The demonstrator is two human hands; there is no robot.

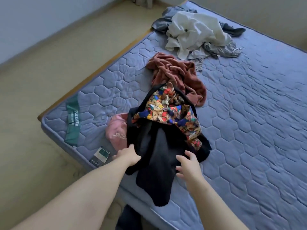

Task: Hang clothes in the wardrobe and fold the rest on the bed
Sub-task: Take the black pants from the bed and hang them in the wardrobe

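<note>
I see soft, even daylight, rather cool and a little dim. Shadows are faint. The edges of the bed bend from the wide lens; the black garment shows little detail.

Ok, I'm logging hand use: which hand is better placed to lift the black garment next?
Probably the left hand: it seems to grip the black garment at its left edge. The right hand is open, fingers spread over the cloth, holding nothing.
</note>
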